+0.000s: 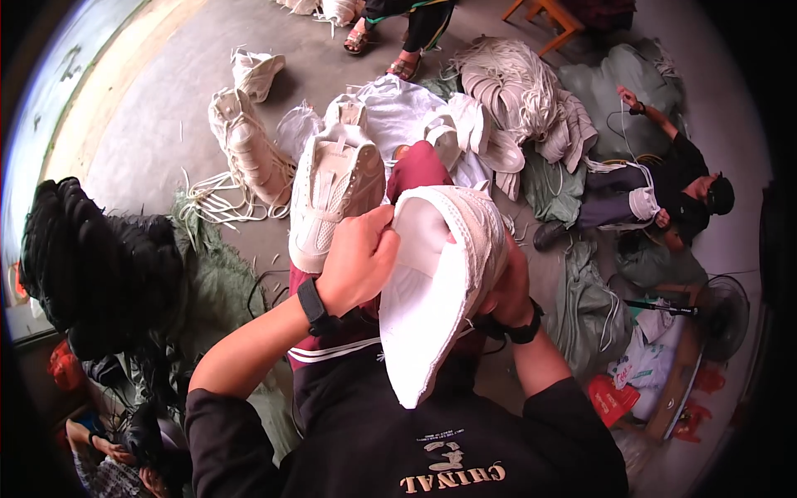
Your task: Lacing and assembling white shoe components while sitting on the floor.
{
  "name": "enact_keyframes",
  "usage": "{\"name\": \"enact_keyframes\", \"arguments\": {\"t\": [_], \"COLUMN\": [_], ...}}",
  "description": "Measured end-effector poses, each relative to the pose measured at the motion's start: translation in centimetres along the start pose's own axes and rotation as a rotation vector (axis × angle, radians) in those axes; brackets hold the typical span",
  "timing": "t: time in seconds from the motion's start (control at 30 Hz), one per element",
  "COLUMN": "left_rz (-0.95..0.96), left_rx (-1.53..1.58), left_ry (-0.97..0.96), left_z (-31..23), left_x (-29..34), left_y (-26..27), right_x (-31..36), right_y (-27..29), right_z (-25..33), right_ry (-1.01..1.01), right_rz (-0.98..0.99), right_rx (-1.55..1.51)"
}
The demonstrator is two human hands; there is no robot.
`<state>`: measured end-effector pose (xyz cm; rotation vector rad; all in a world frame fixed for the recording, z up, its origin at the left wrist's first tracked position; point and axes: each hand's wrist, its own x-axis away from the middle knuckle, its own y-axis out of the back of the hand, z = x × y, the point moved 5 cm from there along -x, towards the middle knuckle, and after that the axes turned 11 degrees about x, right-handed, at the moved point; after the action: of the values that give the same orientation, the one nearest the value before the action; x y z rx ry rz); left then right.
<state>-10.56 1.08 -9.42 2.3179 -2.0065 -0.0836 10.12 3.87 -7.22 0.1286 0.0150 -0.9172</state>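
A cream shoe upper (477,228) with a white lining (427,290) is held over my lap, its opening toward me and its pale end pointing down. My right hand (510,286) grips it from the right side, the fingers partly hidden behind it. At the upper's left edge my left hand (359,259) is closed in a pinch; whether a needle or thread is also between the fingertips cannot be made out. A cream sneaker (336,195) rests on my left thigh, just beyond my left hand.
Several cream uppers (249,149) with loose laces lie on the floor ahead. A large lace-covered pile (510,87) is at the far right. Black shoe parts (100,257) are heaped at left. Another person (681,183) sits at right, near a fan (724,315).
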Motion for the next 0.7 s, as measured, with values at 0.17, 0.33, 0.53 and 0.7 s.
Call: {"name": "enact_keyframes", "arguments": {"t": [0.17,0.33,0.53,0.7], "left_rz": [-0.039,-0.056,0.013,-0.055], "left_rx": [-0.007,-0.043,0.037,0.327], "left_ry": [-0.093,-0.076,-0.033,-0.044], "left_z": [-0.1,0.1,1.4,0.9], "left_x": [0.5,0.4,1.0,2.1], "left_y": [-0.1,0.1,1.0,1.6], "right_x": [-1.2,-1.3,-0.6,-0.6], "right_y": [-1.0,-1.5,-1.5,-0.6], "right_z": [1.6,1.8,0.4,-0.2], "right_ry": [0.016,0.107,-0.008,-0.030], "right_rz": [0.045,0.068,0.043,0.004], "right_rx": [0.061,0.158,0.050,0.089]}}
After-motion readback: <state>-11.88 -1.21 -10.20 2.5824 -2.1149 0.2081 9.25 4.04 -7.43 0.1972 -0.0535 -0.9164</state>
